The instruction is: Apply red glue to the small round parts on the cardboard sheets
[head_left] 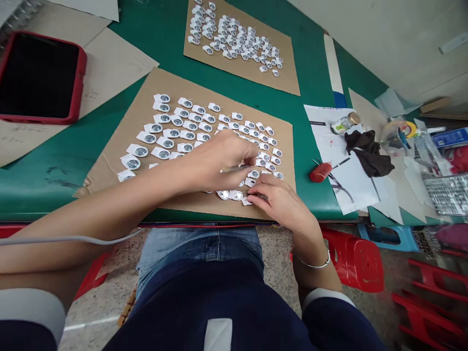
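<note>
My left hand (pixel 226 158) is closed around a thin pen-like tool (pixel 234 168), whose kind I cannot make out. It hovers over a sheet of brown cardboard (pixel 120 131) covered in rows of small round silver-and-grey pieces (pixel 163 120) with white tabs. Beside it, near the cardboard's front edge, my right hand (pixel 281 199) pinches a small white-tabbed piece (pixel 247 201); the fingers partly hide it. Two paler round pieces (pixel 230 195) lie just left of that pinch. My left hand and forearm cover part of the rows.
A second cardboard sheet (pixel 241 73) with many similar pieces lies farther back on the green table (pixel 161 29). At left is a red-cased phone (pixel 40 78). To the right are papers (pixel 347 190), a red object (pixel 320 172), a small jar (pixel 343 123) and a dark cloth (pixel 371 153).
</note>
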The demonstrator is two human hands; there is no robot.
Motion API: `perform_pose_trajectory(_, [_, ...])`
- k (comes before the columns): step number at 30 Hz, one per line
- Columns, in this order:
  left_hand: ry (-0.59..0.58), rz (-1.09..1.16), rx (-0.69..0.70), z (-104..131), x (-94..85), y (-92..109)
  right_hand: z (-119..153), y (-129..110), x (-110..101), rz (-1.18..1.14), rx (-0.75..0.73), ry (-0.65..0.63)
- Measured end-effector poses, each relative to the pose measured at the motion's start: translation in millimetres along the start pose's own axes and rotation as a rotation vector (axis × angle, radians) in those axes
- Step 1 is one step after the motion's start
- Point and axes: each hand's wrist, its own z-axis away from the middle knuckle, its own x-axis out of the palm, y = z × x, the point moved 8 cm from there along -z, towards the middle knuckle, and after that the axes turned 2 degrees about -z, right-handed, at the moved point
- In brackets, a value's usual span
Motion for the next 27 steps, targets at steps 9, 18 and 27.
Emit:
perform_pose_trajectory(9, [-0.012, 0.007, 0.135, 65, -2.9, 79, 16, 7, -11, -0.170, -0.007, 0.130])
perform_pose_trajectory(18, [-0.322, -0.422, -0.081, 67, 66.3, 70, 20, 9, -14, -0.200, -0.090, 0.213])
perform_pose_trajectory(27, [-0.407, -0.487, -0.106, 64, 79.8, 63, 16, 7, -8, -0.175, -0.140, 0.167])
